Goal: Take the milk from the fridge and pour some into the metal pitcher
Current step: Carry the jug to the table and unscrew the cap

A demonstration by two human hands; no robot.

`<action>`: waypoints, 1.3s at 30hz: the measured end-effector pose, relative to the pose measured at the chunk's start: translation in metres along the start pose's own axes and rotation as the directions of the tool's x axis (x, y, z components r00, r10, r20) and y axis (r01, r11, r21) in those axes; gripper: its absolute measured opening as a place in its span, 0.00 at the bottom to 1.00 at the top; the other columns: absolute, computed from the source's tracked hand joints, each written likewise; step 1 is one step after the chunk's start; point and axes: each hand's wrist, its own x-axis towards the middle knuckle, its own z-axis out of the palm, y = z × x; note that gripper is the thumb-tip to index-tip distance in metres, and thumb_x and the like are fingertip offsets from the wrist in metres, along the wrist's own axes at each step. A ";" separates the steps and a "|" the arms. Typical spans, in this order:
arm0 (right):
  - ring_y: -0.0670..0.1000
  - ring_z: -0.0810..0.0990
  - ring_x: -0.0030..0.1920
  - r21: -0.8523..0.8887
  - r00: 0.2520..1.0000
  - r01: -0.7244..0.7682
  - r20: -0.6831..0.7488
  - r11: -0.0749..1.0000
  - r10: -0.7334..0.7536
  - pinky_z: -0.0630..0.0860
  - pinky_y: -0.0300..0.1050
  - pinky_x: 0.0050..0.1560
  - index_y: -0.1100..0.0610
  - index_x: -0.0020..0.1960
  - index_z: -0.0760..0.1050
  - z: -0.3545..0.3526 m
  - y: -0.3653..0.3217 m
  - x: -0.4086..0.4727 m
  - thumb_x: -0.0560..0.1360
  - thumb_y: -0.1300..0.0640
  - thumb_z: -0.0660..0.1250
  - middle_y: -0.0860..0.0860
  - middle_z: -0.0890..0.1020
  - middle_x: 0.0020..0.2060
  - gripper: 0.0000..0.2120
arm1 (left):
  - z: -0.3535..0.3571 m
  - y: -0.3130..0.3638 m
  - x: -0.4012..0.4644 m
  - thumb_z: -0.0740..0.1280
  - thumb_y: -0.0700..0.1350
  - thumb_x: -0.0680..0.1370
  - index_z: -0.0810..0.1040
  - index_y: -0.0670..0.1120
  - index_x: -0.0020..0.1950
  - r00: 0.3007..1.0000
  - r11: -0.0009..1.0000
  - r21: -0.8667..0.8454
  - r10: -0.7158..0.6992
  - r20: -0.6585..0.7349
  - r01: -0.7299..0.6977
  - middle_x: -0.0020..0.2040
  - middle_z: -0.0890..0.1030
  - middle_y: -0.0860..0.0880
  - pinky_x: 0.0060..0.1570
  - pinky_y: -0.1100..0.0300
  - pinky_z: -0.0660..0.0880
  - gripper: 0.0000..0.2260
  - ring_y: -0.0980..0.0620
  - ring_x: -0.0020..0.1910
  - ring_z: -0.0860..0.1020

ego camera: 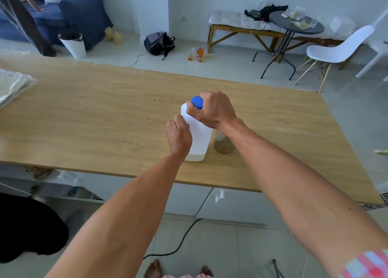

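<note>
A white plastic milk bottle [198, 140] with a blue cap [197, 102] stands upright on the wooden counter [105, 120]. My left hand [178, 135] grips the bottle's left side. My right hand [214, 110] is closed over the blue cap from above. Just right of the bottle, partly hidden behind my right forearm, stands the metal pitcher [223, 144], of which only the lower body shows.
A foil-wrapped bundle [12, 86] lies at the counter's far left edge. White cabinets [231, 204] sit under the counter, and a black cable [178, 244] runs across the floor by my bare feet. Beyond the counter are a bench, a round table, a white chair and a backpack.
</note>
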 end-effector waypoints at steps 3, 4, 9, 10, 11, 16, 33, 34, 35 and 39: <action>0.56 0.66 0.29 0.001 0.995 0.095 0.032 0.995 -0.095 0.61 0.43 0.30 0.57 0.38 0.62 -0.002 0.007 0.000 0.72 0.39 0.57 0.49 0.67 0.29 0.20 | 0.000 0.000 -0.001 0.54 0.36 0.82 0.58 0.47 0.31 1.000 1.000 0.001 -0.015 -0.009 0.015 0.21 0.60 0.58 0.29 0.58 0.59 0.20 0.57 0.26 0.57; 0.56 0.67 0.31 0.005 0.990 0.134 0.043 0.991 -0.134 0.63 0.44 0.32 0.57 0.41 0.62 -0.004 0.009 -0.002 0.72 0.41 0.57 0.50 0.68 0.33 0.18 | 0.000 0.000 -0.001 0.54 0.37 0.82 0.58 0.47 0.31 1.000 1.000 0.003 -0.016 -0.012 0.016 0.21 0.60 0.58 0.31 0.56 0.59 0.20 0.57 0.26 0.57; 0.53 0.68 0.41 -0.007 0.944 0.321 0.077 0.947 -0.319 0.71 0.47 0.35 0.61 0.53 0.73 -0.014 0.015 -0.007 0.73 0.49 0.56 0.53 0.72 0.45 0.17 | -0.001 0.003 -0.001 0.55 0.37 0.82 0.60 0.46 0.31 0.999 1.000 0.008 -0.030 -0.018 0.030 0.24 0.63 0.57 0.31 0.56 0.60 0.18 0.57 0.26 0.58; 0.53 0.71 0.43 -0.034 0.938 0.336 0.105 0.941 -0.331 0.74 0.48 0.36 0.60 0.60 0.75 -0.016 0.017 -0.008 0.73 0.50 0.57 0.53 0.74 0.49 0.21 | -0.002 0.004 -0.002 0.55 0.38 0.82 0.60 0.45 0.32 0.999 1.000 0.013 -0.028 -0.023 0.028 0.26 0.64 0.55 0.30 0.57 0.60 0.18 0.57 0.26 0.59; 0.54 0.74 0.45 -0.061 0.937 0.334 0.131 0.941 -0.324 0.76 0.48 0.37 0.57 0.67 0.73 -0.019 0.017 -0.008 0.73 0.49 0.57 0.53 0.75 0.52 0.25 | -0.002 0.004 -0.002 0.55 0.38 0.83 0.61 0.45 0.32 0.999 0.999 0.024 -0.025 -0.025 0.026 0.29 0.65 0.52 0.30 0.58 0.62 0.18 0.56 0.28 0.60; 0.53 0.79 0.38 -0.192 0.993 0.100 0.076 0.976 -0.087 0.74 0.46 0.37 0.53 0.55 0.72 -0.030 0.004 -0.005 0.75 0.25 0.56 0.47 0.80 0.45 0.31 | -0.003 0.002 -0.003 0.54 0.40 0.84 0.65 0.44 0.36 0.998 0.998 0.026 -0.052 -0.019 0.052 0.37 0.68 0.49 0.40 0.61 0.70 0.16 0.49 0.38 0.68; 0.47 0.83 0.42 0.681 0.828 -0.367 -0.072 0.634 0.556 0.82 0.44 0.46 0.56 0.51 0.79 -0.030 0.015 -0.048 0.69 0.53 0.80 0.48 0.84 0.42 0.15 | -0.005 0.002 -0.003 0.54 0.39 0.82 0.58 0.47 0.32 1.000 0.996 0.088 -0.022 0.023 0.020 0.29 0.64 0.50 0.32 0.55 0.59 0.18 0.49 0.34 0.60; 0.48 0.84 0.46 0.684 0.802 -0.411 -0.043 0.602 0.596 0.82 0.44 0.49 0.57 0.54 0.79 -0.024 0.020 -0.059 0.68 0.53 0.80 0.49 0.85 0.45 0.18 | -0.005 0.003 -0.004 0.54 0.39 0.82 0.58 0.46 0.32 1.000 0.996 0.092 -0.024 0.019 0.022 0.29 0.64 0.50 0.33 0.55 0.59 0.18 0.49 0.34 0.60; 0.48 0.84 0.48 0.673 0.785 -0.449 -0.017 0.587 0.619 0.82 0.44 0.50 0.57 0.57 0.79 -0.016 0.023 -0.071 0.68 0.53 0.80 0.49 0.85 0.47 0.20 | -0.005 0.002 -0.003 0.54 0.39 0.82 0.59 0.46 0.32 0.999 0.995 0.094 -0.029 0.016 0.028 0.29 0.64 0.51 0.33 0.55 0.60 0.18 0.48 0.34 0.61; 0.40 0.83 0.43 0.629 0.755 -0.528 0.040 0.570 0.654 0.80 0.40 0.47 0.54 0.50 0.81 0.011 0.027 -0.118 0.66 0.59 0.80 0.44 0.84 0.45 0.14 | -0.004 0.000 -0.001 0.54 0.42 0.80 0.58 0.47 0.33 0.999 0.997 0.064 -0.050 0.001 0.050 0.30 0.64 0.50 0.34 0.54 0.62 0.16 0.48 0.36 0.63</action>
